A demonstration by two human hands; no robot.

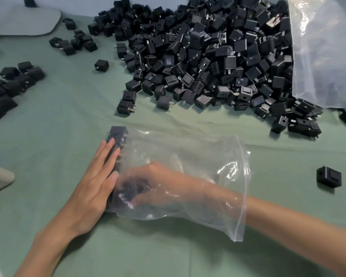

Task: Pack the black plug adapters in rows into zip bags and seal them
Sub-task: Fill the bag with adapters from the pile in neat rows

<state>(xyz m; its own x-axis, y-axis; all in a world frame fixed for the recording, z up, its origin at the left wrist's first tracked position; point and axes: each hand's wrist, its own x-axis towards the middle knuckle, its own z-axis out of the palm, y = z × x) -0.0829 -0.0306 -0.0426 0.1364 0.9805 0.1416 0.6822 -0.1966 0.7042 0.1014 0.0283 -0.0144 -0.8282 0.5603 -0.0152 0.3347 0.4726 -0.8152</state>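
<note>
Left hand [92,182] flat, fingers straight, pressing closed end of clear plastic zip bag [198,154]; right hand [158,182] inside bag, fingers curled round black cuboid plug adapters [139,185].

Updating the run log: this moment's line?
zip bag: open, unsealed | right hand: inside bag, at adapters | left hand: flat against bag bottom

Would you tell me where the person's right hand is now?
Head view: the right hand is inside the zip bag at centre, beside the left hand pressing its closed end.
</note>
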